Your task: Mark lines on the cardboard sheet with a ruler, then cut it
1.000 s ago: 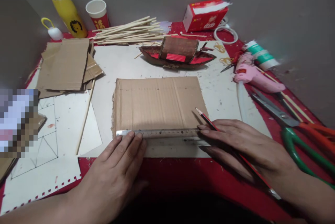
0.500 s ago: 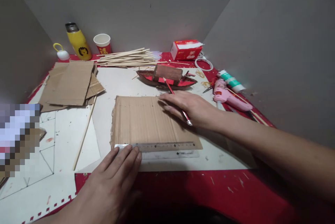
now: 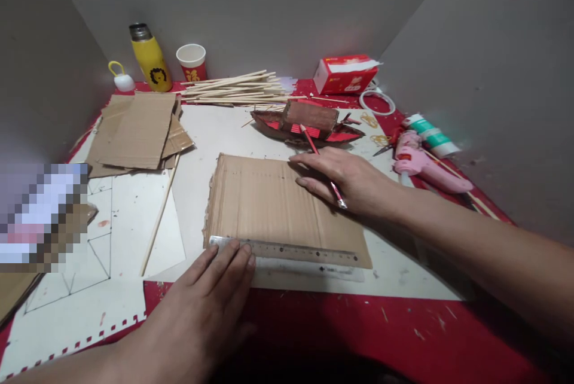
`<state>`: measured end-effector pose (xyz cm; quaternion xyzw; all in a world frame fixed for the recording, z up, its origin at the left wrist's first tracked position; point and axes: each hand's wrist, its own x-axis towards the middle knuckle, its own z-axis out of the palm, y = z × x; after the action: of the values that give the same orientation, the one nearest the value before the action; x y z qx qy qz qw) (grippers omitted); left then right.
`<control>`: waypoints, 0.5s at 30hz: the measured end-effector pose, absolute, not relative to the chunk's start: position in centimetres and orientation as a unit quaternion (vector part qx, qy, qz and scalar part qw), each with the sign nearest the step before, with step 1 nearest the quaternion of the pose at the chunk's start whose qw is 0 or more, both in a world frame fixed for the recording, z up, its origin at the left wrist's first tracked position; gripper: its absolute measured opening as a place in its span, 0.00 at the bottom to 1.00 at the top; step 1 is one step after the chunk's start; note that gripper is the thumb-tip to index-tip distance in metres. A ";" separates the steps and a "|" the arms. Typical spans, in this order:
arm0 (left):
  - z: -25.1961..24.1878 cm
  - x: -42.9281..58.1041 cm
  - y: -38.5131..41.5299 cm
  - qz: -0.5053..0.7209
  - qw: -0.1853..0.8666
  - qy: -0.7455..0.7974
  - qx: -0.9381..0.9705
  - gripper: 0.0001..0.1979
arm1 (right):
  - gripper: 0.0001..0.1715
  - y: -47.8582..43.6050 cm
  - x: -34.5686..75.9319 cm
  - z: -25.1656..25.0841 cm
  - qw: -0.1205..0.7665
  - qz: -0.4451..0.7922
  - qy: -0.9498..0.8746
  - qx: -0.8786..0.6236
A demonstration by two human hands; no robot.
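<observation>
A brown corrugated cardboard sheet (image 3: 269, 204) lies in the middle of the table. A clear ruler (image 3: 296, 250) lies along its near edge. My left hand (image 3: 210, 294) rests flat with its fingertips on the ruler's left end, fingers stretched out. My right hand (image 3: 347, 180) lies on the far right part of the cardboard, its fingers extended, with a red pencil (image 3: 320, 160) held between them, tip pointing away. Just beyond the cardboard sits a small brown and red model boat (image 3: 309, 124).
A cardboard stack (image 3: 134, 133), a loose stick (image 3: 160, 216) and drawn white paper (image 3: 89, 276) lie at the left. At the back: yellow flask (image 3: 150, 64), paper cup (image 3: 192, 62), wooden sticks (image 3: 233, 88), red tissue box (image 3: 345, 75). Pink glue gun (image 3: 424, 162) and glue tube (image 3: 430, 134) at right.
My right hand with the pencil has gone from the ruler's right end up to the cardboard's far right edge. My left hand stays on the ruler. The view has lifted and shifted.
</observation>
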<state>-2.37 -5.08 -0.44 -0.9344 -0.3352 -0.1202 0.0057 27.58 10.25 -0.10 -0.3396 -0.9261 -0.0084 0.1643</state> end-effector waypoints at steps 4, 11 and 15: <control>0.0 -2.6 -5.0 -0.128 0.002 -0.336 -0.933 0.21 | 0.19 10.0 28.1 -0.3 0.199 -0.002 -0.911 -0.362; 0.0 -2.5 -4.4 -0.130 0.022 -0.332 -0.934 0.20 | 0.17 9.6 28.7 0.0 0.225 0.026 -0.890 -0.396; 0.2 -2.8 -3.6 -0.114 0.053 -0.337 -0.933 0.19 | 0.18 8.8 28.6 0.3 0.221 0.024 -0.888 -0.403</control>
<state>-2.79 -3.65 0.20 -0.9332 -0.3368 -0.1138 0.0532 28.56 8.77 0.29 -0.4025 -0.8880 0.0240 0.2211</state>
